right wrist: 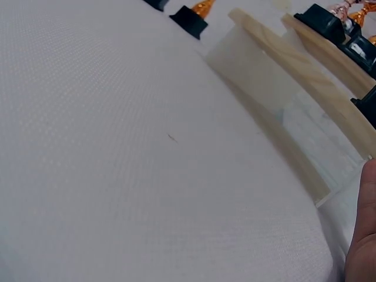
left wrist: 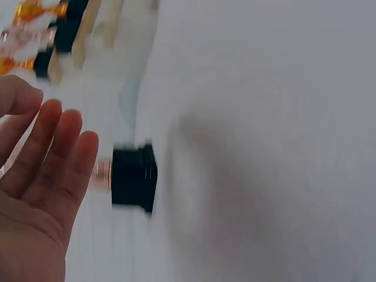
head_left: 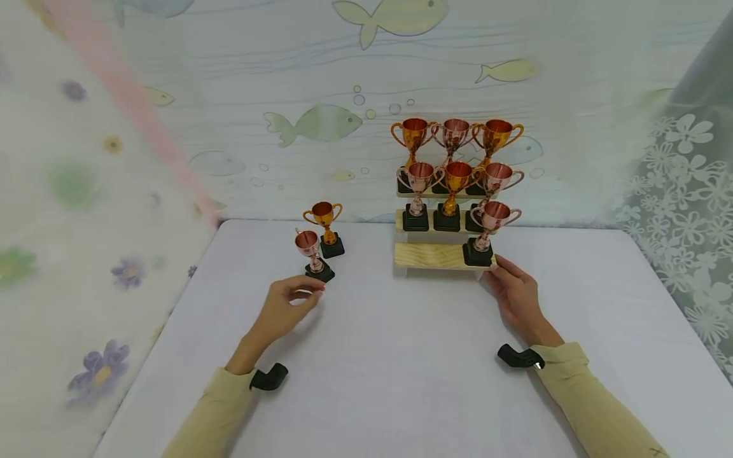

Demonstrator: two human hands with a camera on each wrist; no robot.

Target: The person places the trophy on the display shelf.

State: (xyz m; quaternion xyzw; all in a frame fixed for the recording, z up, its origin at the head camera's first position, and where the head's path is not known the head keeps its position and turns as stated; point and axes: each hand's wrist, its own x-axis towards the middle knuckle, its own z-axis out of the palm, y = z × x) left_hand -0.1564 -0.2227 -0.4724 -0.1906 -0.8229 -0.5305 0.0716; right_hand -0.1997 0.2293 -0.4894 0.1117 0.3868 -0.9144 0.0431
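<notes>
My left hand [head_left: 289, 305] hovers at the black base of a small pink-gold trophy cup [head_left: 308, 243] on the table, fingers loosely bent. In the left wrist view, the fingers [left wrist: 73, 153] overlap the trophy's stem, and its black base [left wrist: 134, 178] shows beyond them. Just behind stands a gold trophy [head_left: 324, 215]. My right hand [head_left: 518, 299] grips the right end of the lowest step of a wooden display stand [head_left: 426, 256], thumb at the plank's corner. Close to that hand, a pink-gold trophy [head_left: 494, 217] stands on this step.
On the stand's top step are three trophies, including a gold one [head_left: 413, 133]; three more, one of them gold [head_left: 458, 178], fill the middle step. A white cloth covers the table [head_left: 389, 369]. Behind it hangs a fish-patterned curtain [head_left: 326, 124].
</notes>
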